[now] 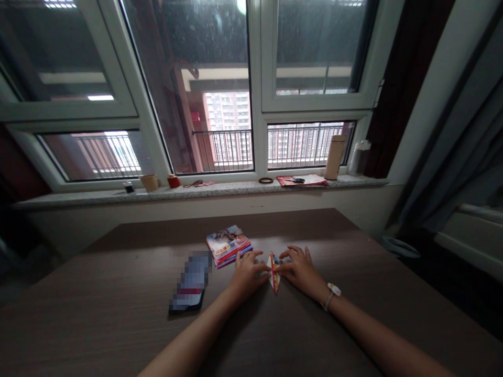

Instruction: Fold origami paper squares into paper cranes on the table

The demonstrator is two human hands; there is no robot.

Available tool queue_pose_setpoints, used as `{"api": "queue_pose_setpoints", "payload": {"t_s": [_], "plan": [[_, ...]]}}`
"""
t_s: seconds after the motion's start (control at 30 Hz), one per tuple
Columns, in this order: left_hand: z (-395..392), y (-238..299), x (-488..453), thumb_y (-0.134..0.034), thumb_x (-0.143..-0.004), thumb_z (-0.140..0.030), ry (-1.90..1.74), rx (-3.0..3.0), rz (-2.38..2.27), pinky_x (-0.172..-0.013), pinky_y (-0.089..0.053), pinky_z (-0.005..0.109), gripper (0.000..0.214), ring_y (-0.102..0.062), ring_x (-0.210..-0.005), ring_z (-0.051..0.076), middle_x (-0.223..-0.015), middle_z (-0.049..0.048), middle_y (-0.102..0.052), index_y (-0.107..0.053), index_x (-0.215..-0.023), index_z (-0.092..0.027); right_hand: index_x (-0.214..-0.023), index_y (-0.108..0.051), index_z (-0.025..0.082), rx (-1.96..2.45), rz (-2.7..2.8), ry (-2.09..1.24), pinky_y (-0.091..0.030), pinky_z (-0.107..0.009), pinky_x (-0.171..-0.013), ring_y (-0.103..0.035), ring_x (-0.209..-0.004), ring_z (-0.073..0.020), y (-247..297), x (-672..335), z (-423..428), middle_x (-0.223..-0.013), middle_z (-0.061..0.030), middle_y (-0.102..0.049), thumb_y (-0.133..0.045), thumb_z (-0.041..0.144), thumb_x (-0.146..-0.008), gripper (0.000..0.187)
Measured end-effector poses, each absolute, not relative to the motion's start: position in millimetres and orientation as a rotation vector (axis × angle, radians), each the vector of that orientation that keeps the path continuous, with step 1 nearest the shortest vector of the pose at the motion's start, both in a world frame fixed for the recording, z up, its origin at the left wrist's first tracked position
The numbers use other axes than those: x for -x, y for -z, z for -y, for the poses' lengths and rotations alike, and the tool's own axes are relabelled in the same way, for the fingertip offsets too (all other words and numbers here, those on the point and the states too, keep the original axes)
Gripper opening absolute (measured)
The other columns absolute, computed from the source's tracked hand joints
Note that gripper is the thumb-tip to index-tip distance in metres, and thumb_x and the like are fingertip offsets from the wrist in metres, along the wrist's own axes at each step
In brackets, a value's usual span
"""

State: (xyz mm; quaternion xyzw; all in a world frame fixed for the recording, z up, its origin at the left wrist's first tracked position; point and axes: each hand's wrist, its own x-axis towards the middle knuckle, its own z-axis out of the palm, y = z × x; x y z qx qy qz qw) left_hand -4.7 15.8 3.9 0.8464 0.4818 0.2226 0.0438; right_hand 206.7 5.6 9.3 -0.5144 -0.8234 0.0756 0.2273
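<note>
You are pressing the paper (274, 273), likely light and crease-prone, under your spread left hand (247, 272) and right hand (301, 269), neither clasping it, edges best for pinching.

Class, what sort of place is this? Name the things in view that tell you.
Probably a room in a high-rise flat: a brown table set below a large window, tower blocks beyond a railing, and a sill with cups and a flask.
</note>
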Motion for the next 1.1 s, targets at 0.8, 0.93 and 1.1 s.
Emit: {"api": "queue_pose_setpoints", "payload": {"t_s": [0.8, 0.93, 1.1], "plan": [[-4.0, -8.7, 3.9, -0.067, -0.078, -0.042, -0.692, -2.551, -1.702, -0.108, -0.008, 0.066, 0.012, -0.042, -0.124, 0.029, -0.129, 0.0014, -0.057, -0.074, -0.084, -0.033, -0.082, -0.074, 0.035, 1.484, 2.158, -0.225, -0.002, -0.063, -0.108, -0.038, -0.124, -0.0283, -10.3, -208.7, -6.9, -0.105, -0.0026, -0.059, -0.066, 0.047, -0.078, 0.015], [-4.3, -9.9, 3.4, -0.066, -0.078, -0.044, -0.654, -2.497, -1.731, -0.107, -0.010, 0.067, 0.014, -0.042, -0.124, 0.029, -0.129, 0.0013, -0.058, -0.074, -0.086, -0.035, -0.072, -0.074, 0.029, 1.517, 2.134, -0.244, -0.004, -0.062, -0.108, -0.041, -0.119, -0.0276, -12.8, -209.5, -8.0, -0.101, -0.0038, -0.059, -0.064, 0.050, -0.078, 0.023], [-5.3, -8.7, 3.8, -0.065, -0.079, -0.046, -0.612, -2.446, -1.749, -0.107, -0.010, 0.067, 0.015, -0.039, -0.127, 0.030, -0.132, 0.0010, -0.056, -0.074, -0.088, -0.038, -0.070, -0.071, 0.027, 1.493, 2.124, -0.248, -0.007, -0.062, -0.108, -0.046, -0.111, -0.0246, -10.8, -209.0, -7.2, -0.099, -0.0030, -0.058, -0.063, 0.048, -0.079, 0.025]]}}
